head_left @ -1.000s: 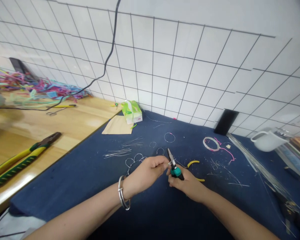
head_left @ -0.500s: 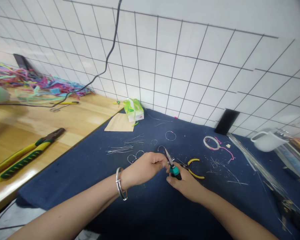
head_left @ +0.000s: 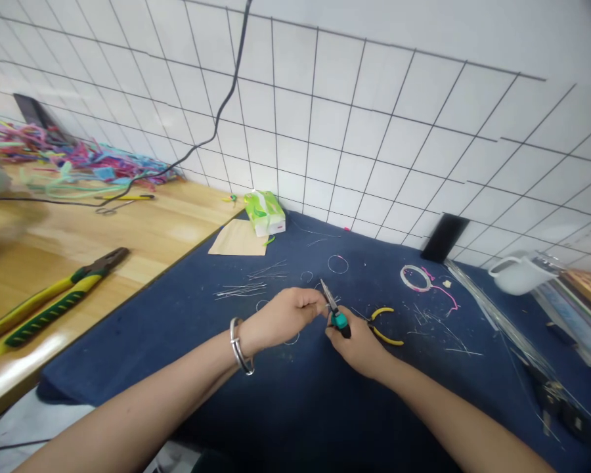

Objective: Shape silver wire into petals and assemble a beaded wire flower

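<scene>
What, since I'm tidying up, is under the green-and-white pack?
A beige sheet seems to run under the pack, with dark blue cloth beside it; whatever the base covers is hidden.

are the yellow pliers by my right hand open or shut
Open at the grip: the yellow pliers have handles spread apart. Jaws unclear.

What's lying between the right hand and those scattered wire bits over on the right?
In the head view, a yellow-handled tool lies between the right hand and the scattered wire bits.

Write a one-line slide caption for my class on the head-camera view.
Right fingers hold teal-handled pliers beside the left fingers, above a dark blue cloth scattered with wire pieces.
</scene>
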Tool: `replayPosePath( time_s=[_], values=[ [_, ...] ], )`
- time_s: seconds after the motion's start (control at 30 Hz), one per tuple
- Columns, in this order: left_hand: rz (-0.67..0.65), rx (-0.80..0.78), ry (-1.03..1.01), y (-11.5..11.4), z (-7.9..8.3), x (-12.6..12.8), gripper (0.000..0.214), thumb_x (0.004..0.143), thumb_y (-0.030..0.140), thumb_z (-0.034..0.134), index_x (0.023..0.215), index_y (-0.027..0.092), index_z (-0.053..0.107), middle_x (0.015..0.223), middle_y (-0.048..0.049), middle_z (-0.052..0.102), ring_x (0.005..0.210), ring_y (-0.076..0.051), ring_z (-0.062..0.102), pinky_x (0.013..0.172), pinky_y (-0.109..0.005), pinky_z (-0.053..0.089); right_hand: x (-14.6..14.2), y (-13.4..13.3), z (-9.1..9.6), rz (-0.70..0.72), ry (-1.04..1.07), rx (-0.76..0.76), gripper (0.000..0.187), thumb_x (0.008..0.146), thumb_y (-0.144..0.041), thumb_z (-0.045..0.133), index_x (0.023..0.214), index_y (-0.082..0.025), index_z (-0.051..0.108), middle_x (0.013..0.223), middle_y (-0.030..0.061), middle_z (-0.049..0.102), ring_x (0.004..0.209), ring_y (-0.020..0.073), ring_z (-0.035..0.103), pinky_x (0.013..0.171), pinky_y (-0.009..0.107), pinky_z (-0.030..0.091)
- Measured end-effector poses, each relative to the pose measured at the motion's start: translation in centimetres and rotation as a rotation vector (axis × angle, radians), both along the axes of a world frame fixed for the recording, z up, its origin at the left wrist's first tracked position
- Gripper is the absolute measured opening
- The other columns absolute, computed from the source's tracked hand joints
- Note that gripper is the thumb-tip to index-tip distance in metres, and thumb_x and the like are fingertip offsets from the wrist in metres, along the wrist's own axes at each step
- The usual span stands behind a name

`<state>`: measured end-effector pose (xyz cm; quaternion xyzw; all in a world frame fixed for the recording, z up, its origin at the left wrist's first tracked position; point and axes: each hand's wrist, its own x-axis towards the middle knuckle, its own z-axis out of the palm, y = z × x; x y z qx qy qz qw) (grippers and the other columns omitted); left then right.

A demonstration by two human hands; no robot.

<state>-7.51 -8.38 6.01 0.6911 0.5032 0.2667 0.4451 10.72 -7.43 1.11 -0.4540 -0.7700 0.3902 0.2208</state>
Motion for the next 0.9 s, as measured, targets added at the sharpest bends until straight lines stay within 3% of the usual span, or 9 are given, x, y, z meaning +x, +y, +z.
replayPosePath(
  time_s=[0.17,0.5,0.73,0.9],
  values=[
    [0.013,-0.004,-0.012,1.6,-1.1,-1.6,0.022,0.082,0.029,0.039,0.079,0.017,0.058,0.058,0.0036,0.041,0.050,-0.008,0.033,0.048,-0.019,0.029,-1.6,1.6,-0.4,-0.053,-0.068,0.060,0.005,0.076,-0.025,0.047,0.075,-0.020,0.046,0.063,-0.0035,0.051,0.058,0.0115,0.046,0.058,0.024,0.034],
    [-0.012,-0.067,-0.037,4.8,-3.1,-2.8,0.022,0.081,0.030,0.040,0.081,0.018,0.059,0.056,0.0036,0.040,0.047,-0.008,0.032,0.046,-0.019,0.028,-2.8,3.7,-0.8,-0.090,-0.086,-0.040,0.008,0.072,-0.026,0.050,0.073,-0.019,0.051,0.055,-0.0044,0.046,0.050,0.0100,0.041,0.052,0.023,0.033],
    [-0.029,-0.041,-0.016,5.6,-2.0,-3.5,0.022,0.080,0.028,0.040,0.076,0.018,0.059,0.060,0.0024,0.047,0.053,-0.010,0.039,0.049,-0.019,0.030,-3.6,4.0,-0.4,-0.086,-0.070,-0.106,0.005,0.069,-0.016,0.046,0.072,-0.018,0.050,0.057,-0.0048,0.045,0.052,0.0096,0.042,0.053,0.022,0.035],
    [-0.027,0.012,0.026,5.2,-1.2,-3.5,0.021,0.080,0.026,0.040,0.076,0.018,0.059,0.063,0.0021,0.053,0.056,-0.010,0.043,0.052,-0.020,0.031,-3.9,3.3,-0.5,-0.118,-0.021,0.049,0.005,0.069,-0.014,0.044,0.071,-0.018,0.047,0.066,-0.0029,0.047,0.062,0.0113,0.044,0.062,0.023,0.037]
  ],
)
